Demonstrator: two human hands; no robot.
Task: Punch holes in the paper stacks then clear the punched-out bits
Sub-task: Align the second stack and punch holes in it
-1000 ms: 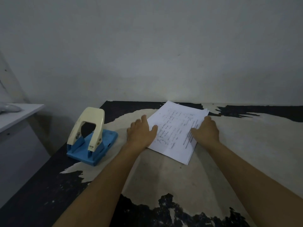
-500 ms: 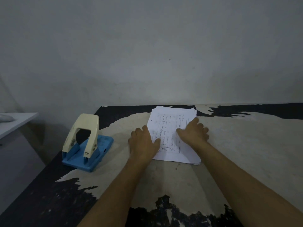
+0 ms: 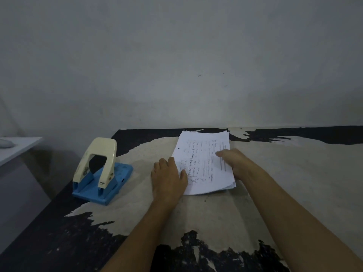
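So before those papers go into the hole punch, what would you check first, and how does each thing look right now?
1. Paper stack squared up: not ok, sheet edges fan out at the near right corner.
2. Both hands on the stack: ok, left hand rests at its left edge, right hand on its right side.
3. Hole punch within reach: ok, it sits on the table left of the stack.
4. Punch handle raised: ok, the cream lever stands up.
5. Punch slot clear: cannot tell, the slot is not visible from here.
6. Punched-out bits on the table: none seen yet.
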